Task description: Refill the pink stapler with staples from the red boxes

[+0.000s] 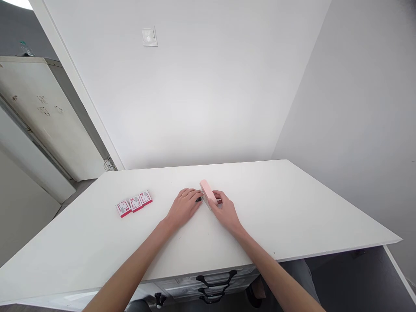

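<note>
My right hand [226, 211] is closed around a pink stapler [208, 190], which stands tilted on the white tabletop with its far end pointing up and left. Palm down just left of it rests my left hand [186, 205], its fingertips reaching the stapler's side. A small shiny black item [198, 199] shows at the thumb and forefinger of that hand; most of it is hidden, so its kind is unclear. To the left, three small white-and-red boxes [135, 203] lie side by side in a slanting row.
The white table [266, 195] meets a wall with a light switch [150, 36]. Black drawer handles [216, 279] stick out below its front edge. A worn, pale cabinet [48, 112] stands beyond the doorway on the left, with a bottle [26, 49] on top.
</note>
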A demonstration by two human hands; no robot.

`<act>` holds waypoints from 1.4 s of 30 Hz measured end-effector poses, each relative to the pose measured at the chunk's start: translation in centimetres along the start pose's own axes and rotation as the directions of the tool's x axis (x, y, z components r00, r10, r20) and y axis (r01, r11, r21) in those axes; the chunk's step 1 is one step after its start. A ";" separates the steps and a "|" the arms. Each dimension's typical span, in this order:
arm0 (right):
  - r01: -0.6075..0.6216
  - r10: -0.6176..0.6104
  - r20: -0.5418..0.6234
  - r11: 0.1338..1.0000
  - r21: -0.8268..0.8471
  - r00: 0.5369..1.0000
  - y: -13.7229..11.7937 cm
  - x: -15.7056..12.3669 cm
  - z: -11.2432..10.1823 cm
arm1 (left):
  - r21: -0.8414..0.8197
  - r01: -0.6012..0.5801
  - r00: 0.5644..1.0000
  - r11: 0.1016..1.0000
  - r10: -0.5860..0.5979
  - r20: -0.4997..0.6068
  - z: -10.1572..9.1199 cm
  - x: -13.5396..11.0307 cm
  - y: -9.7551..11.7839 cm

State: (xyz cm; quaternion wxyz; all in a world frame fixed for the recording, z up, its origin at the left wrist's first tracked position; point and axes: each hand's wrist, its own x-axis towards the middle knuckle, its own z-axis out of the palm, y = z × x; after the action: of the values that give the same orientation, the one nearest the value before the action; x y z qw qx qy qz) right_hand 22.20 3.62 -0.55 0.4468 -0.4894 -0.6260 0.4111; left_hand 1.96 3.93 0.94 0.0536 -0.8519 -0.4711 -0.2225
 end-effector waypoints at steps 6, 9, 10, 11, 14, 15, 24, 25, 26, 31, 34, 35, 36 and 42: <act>-0.015 0.015 0.008 1.000 -0.002 1.000 0.3 0.0 0.1 | 0.140 0.185 0.983 0.973 -0.183 -0.028 -1.4 -1.5 -3.9; -0.019 0.019 0.023 1.000 0.006 1.000 0.4 0.0 0.1 | 0.183 0.327 0.945 0.927 -0.316 -0.090 -2.9 -3.8 -7.0; -0.020 0.020 0.030 1.000 0.006 0.999 0.4 0.0 0.1 | 0.201 0.362 0.931 0.910 -0.344 -0.118 -3.4 -4.6 -7.9; -0.019 0.019 0.036 1.000 0.004 0.999 0.4 0.0 0.1 | 0.220 0.388 0.920 0.895 -0.362 -0.149 -3.9 -5.2 -8.7; 0.000 0.001 0.043 1.000 -0.021 0.999 0.5 0.0 0.1 | 0.272 0.410 0.906 0.871 -0.353 -0.236 -4.6 -6.5 -9.7; 0.007 -0.006 0.040 0.999 -0.037 0.999 0.5 -0.1 0.1 | 0.277 0.404 0.905 0.872 -0.337 -0.259 -4.7 -6.6 -9.6; 0.093 -0.090 0.025 0.990 -0.109 0.996 0.6 0.1 0.1 | -0.249 0.257 0.962 0.934 -0.272 -0.025 -1.8 -2.7 -2.1; 0.103 -0.101 0.024 0.988 -0.117 0.995 0.6 0.2 0.1 | -0.315 0.276 0.959 0.908 -0.283 0.022 -1.6 -2.1 -1.3; 0.111 -0.109 0.022 0.986 -0.127 0.994 0.7 0.2 0.1 | -0.372 0.302 0.952 0.878 -0.301 0.062 -1.4 -1.7 -0.6; 0.149 -0.145 0.036 0.976 -0.157 0.989 0.5 0.1 0.3 | -0.534 0.386 0.920 0.752 -0.360 0.158 -1.2 -0.5 0.9; 0.186 -0.175 0.080 0.971 -0.151 0.981 0.5 0.1 0.4 | -0.549 0.407 0.910 0.730 -0.380 0.169 -1.3 -0.6 0.9; 0.195 -0.183 0.092 0.970 -0.147 0.979 0.5 0.1 0.4 | -0.547 0.417 0.905 0.726 -0.389 0.173 -1.3 -0.7 0.9; 0.200 -0.187 0.101 0.970 -0.141 0.977 0.6 0.1 0.5 | -0.543 0.426 0.900 0.723 -0.397 0.178 -1.3 -0.8 0.9; 0.193 -0.179 0.123 0.975 -0.111 0.976 0.8 0.2 0.4 | -0.524 0.432 0.897 0.734 -0.408 0.169 -1.4 -0.9 1.2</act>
State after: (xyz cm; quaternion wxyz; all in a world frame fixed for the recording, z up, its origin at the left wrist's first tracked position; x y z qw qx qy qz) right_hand 22.01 3.96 -1.40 0.4167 -0.4310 -0.7173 0.3551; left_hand 2.09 2.15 1.90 -0.2543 -0.7067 -0.5683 -0.3361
